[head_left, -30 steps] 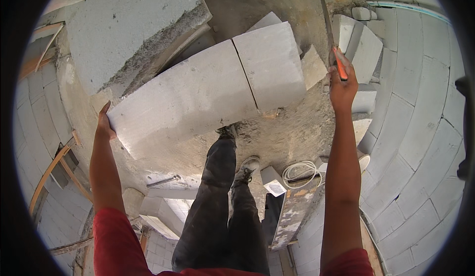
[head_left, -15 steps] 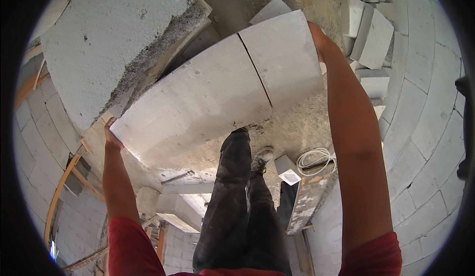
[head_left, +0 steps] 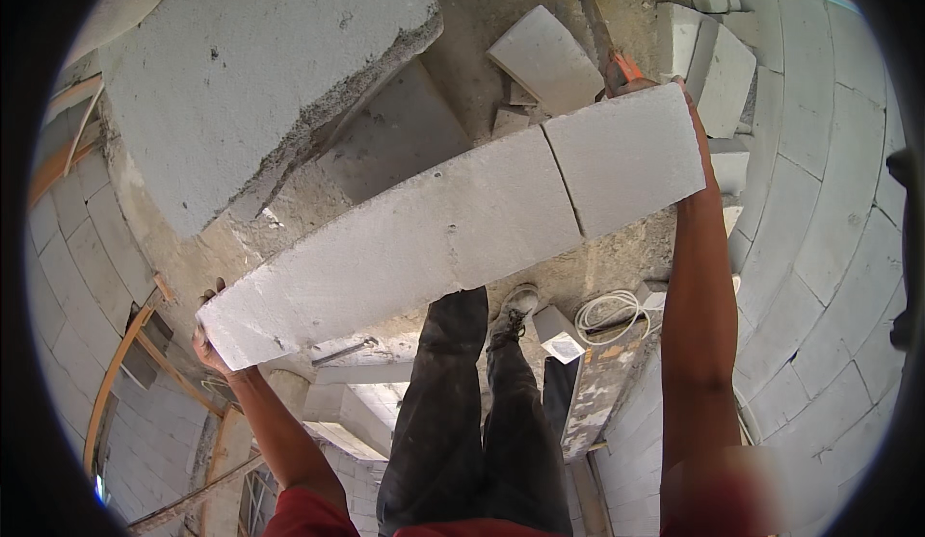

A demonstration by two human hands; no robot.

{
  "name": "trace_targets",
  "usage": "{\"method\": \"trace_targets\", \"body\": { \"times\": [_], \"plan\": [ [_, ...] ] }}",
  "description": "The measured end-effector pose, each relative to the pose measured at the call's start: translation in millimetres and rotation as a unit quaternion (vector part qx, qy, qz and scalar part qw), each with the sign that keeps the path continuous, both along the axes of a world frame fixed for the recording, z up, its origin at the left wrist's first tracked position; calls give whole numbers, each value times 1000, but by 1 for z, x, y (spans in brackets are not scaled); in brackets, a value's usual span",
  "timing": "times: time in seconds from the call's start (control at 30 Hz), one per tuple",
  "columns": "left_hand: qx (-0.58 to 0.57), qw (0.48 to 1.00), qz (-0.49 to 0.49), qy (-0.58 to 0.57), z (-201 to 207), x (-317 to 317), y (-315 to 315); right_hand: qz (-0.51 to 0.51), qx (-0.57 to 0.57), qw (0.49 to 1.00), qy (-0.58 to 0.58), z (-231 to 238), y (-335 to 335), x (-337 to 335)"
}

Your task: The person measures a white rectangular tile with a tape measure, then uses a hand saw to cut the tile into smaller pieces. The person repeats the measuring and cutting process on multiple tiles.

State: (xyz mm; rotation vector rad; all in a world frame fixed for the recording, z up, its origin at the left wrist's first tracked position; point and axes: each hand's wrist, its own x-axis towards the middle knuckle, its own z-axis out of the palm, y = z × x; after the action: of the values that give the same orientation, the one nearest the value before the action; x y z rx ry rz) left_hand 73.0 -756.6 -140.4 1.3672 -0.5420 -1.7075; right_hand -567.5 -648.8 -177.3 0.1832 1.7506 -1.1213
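Note:
A long, pale aerated concrete block (head_left: 414,219) hangs tilted in front of my legs, its right end higher. A dark straight cut line crosses it toward the right. My left hand (head_left: 210,335) grips the lower left end, with fingers over the edge. At the upper right end, my right hand (head_left: 631,84) sits behind the block, mostly hidden, supporting it. An orange-handled handsaw (head_left: 595,12) extends away from that hand, its handle seemingly within the fingers.
A big rough-edged grey slab (head_left: 279,75) stands at the upper left. Loose block pieces (head_left: 544,55) lie beyond the held block, more (head_left: 723,75) by the right block wall (head_left: 809,200). Near my feet are a coiled white cable (head_left: 617,315) and a hammer-like tool (head_left: 345,351).
The block has swung down on the left and shifted right, away from the grey slab. My left hand has come lower. The handsaw by my right hand has come into view.

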Motion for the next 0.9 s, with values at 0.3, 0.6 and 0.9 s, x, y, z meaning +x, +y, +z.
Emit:
{"method": "trace_targets", "body": {
  "times": [0.3, 0.6, 0.9],
  "plan": [
    [-27, 994, 86, -61, -33, 16, -19, 78, -191, 978, -21, -21, 7, 6],
    [272, 955, 63, -101, -21, 29, 27, 132, -89, 987, 4, -18, 2, 5],
    [305, 952, 4, -32, -15, 20, 60, 156, 78, 983, -47, 7, 29, 15]
  ]
}}
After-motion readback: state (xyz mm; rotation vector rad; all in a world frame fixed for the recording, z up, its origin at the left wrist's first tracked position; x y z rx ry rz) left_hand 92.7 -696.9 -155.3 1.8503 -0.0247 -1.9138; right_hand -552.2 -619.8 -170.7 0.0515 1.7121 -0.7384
